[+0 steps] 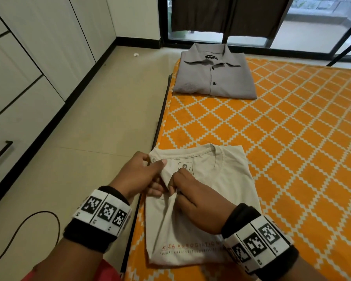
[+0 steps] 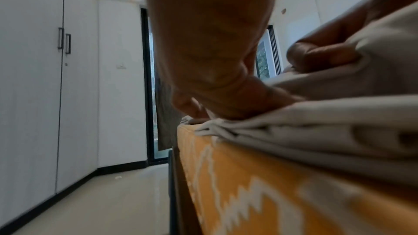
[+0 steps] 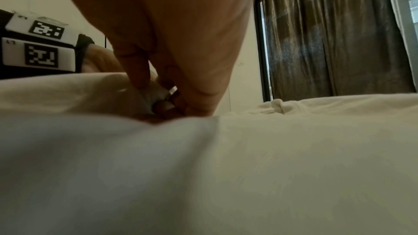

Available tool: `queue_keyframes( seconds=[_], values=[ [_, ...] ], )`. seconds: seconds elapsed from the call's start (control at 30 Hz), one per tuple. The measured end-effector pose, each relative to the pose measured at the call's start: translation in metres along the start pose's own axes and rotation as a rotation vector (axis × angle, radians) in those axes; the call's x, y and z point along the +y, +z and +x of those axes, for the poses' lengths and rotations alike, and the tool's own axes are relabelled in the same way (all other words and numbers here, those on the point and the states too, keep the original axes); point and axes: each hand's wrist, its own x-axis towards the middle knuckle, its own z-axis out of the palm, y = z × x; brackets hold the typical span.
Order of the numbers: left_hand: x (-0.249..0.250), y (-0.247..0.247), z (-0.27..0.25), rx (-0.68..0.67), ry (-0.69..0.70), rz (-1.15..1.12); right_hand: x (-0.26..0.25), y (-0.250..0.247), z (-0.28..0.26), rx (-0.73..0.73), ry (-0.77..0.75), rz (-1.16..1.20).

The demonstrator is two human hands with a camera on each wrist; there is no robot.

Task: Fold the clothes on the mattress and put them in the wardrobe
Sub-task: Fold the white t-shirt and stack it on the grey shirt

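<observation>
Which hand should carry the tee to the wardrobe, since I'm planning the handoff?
Probably the left hand: it grips the tee at the mattress edge, on the wardrobe side. The right hand pinches farther in.

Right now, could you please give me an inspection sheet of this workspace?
Surface: mattress with an orange diamond-pattern cover, low on a tiled floor.
Job's things: beige T-shirt partly folded at the near edge; grey shirt folded, buttoned, at the far corner; wardrobe doors shut.
Clutter: a small white scrap on the floor by the wardrobe.
Hands: left hand pinches the T-shirt's shoulder fabric; right hand pinches a fold beside it. Both wear marker wristbands.
Cables: one black cable looping on the floor, near left.
Surroundings: dark curtain over a glass door; white walls.
</observation>
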Motion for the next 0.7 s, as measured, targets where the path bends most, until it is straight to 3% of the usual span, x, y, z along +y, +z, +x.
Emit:
queue_keyframes(
  seconds=[0.17, 0.27, 0.37, 0.47, 0.53, 0.63, 0.7],
  values=[
    [-0.008, 0.004, 0.015, 0.157, 0.121, -0.183, 0.000, 0.002, 0.000, -0.093, -0.009, -0.029],
    [-0.014, 0.003, 0.023, 0.267, 0.235, -0.036, 0.002, -0.004, 0.000, -0.143, -0.028, 0.019],
    [-0.016, 0.003, 0.025, 0.326, 0.319, 0.134, 0.016, -0.024, -0.001, 0.030, 0.027, 0.106],
    [-0.009, 0.001, 0.025, 0.260, 0.242, -0.018, 0.055, -0.054, -0.010, 0.389, 0.226, 0.023],
    [-0.003, -0.004, 0.024, 0.158, 0.137, -0.141, 0.078, -0.073, -0.020, 0.519, 0.380, -0.050],
    [-0.004, -0.013, 0.024, 0.000, 0.112, -0.112, 0.098, -0.086, -0.027, 0.524, 0.548, -0.062],
    [-0.008, -0.016, 0.027, -0.019, 0.154, -0.012, 0.102, -0.086, -0.026, 0.478, 0.571, -0.080]
  ],
)
